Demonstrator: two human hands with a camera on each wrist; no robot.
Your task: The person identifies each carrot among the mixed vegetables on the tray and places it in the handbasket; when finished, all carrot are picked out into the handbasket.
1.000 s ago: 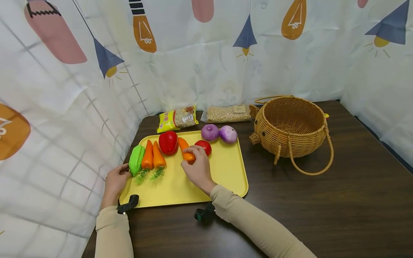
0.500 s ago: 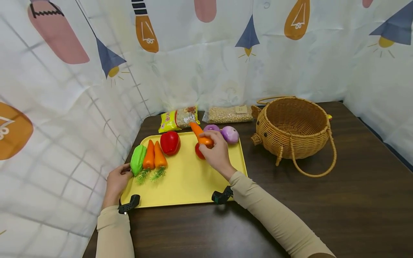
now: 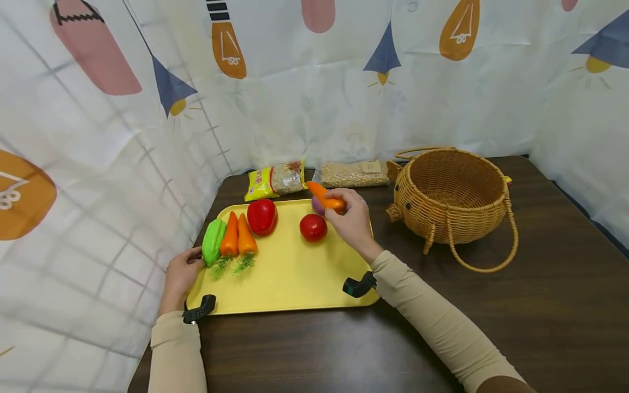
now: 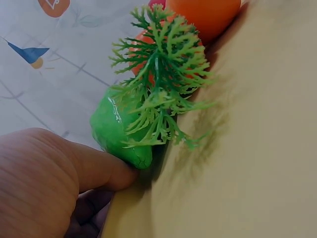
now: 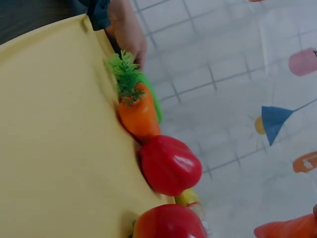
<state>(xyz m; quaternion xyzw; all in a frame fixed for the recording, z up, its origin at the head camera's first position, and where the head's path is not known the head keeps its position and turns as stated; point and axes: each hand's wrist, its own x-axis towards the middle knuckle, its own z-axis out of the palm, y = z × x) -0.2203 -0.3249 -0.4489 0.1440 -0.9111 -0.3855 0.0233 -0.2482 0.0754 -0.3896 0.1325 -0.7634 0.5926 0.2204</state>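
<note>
Right before me, white lamp-printed curtains (image 3: 290,103) drape behind the dark wood-grain bench (image 3: 550,305), gleaming softly.

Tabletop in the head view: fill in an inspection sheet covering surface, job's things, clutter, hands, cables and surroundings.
Surface: dark wood-grain table bearing a yellow tray.
Job's things: held orange carrot; on the tray, two more carrots, a ridged green fruit, red bell pepper, round red fruit and partly hidden purple onion.
Clutter: yellow-ended packet and clear bag of pale grains behind the tray; pig-shaped wicker basket to its right.
Hands: left hand holds the tray's left rim; right hand pinches the held carrot.
Cables: nothing seen.
Surroundings: white curtain printed with lamps and bulbs.
</note>
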